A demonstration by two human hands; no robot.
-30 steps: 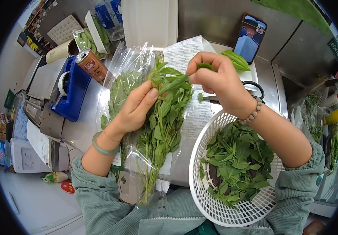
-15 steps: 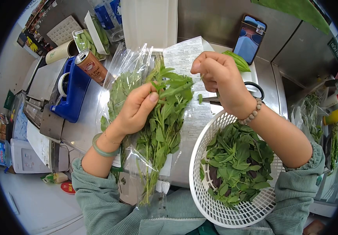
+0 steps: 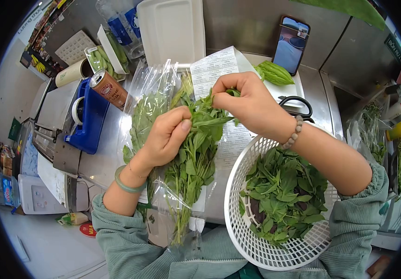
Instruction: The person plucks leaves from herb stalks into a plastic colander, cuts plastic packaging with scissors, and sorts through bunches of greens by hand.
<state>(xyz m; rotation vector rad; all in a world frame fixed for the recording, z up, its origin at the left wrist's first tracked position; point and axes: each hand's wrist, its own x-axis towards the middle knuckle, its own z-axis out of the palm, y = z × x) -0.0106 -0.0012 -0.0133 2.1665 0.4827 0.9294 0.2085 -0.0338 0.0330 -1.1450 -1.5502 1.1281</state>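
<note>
My left hand (image 3: 165,137) is closed in a pinch on a leafy herb sprig (image 3: 210,120), above a bunch of green herbs (image 3: 189,162) lying on a clear plastic bag (image 3: 163,195). At the sprig's upper end, my right hand (image 3: 249,102) has its thumb and fingers closed on leaves. Part of what it grips is hidden behind the fingers. Below my right forearm stands a white perforated basket (image 3: 232,214) with loose picked leaves (image 3: 284,195) inside. Black-handled scissors (image 3: 308,108) lie just beyond my right wrist, their blades mostly hidden.
Printed label sheets (image 3: 213,67) lie behind my hands. Left of the bags are a brown can (image 3: 111,89) and a blue tape dispenser (image 3: 89,128). At the back stand a white tray (image 3: 172,37) and a propped phone (image 3: 291,45), with a ridged green vegetable (image 3: 276,73) nearby.
My right hand has come down and left from above the sprig and now grips its leaves. My left hand keeps its pinch, almost in place. The view has shifted slightly.
</note>
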